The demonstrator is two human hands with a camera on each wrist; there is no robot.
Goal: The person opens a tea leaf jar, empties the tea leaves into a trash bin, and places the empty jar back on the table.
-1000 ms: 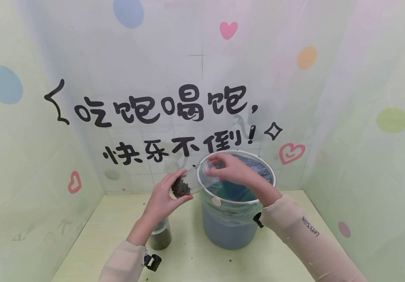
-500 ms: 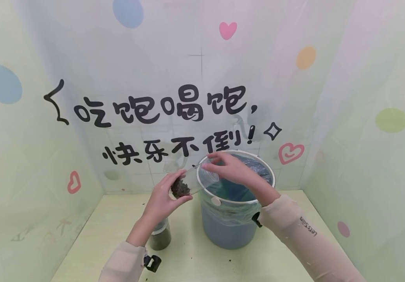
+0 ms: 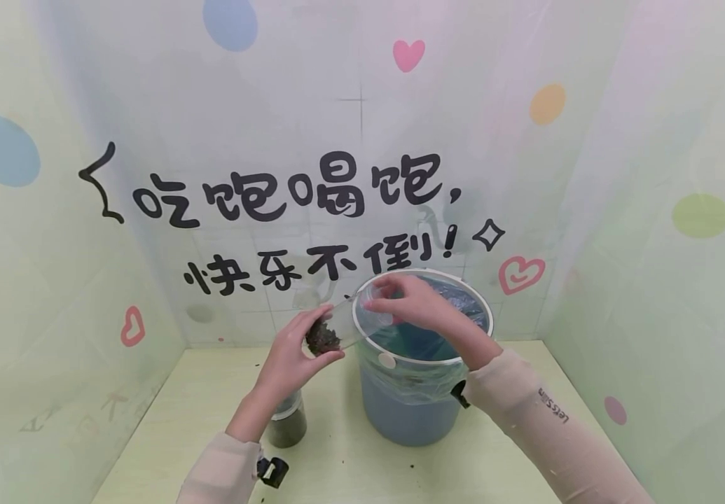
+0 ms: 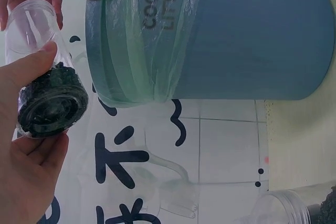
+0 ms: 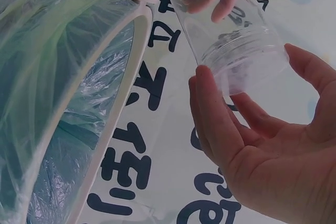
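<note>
Pale green tabletop, lettered wall sheet. Clear screw-neck jar of dark flakes, tilted aloft near lined bucket — body gripped in left hand, mouth end pinched in right hand. Liable to spill onto tabletop through slack grip or premature tipping.

The head view is bright, the wrist views dimmer, the bag glinting.
</note>
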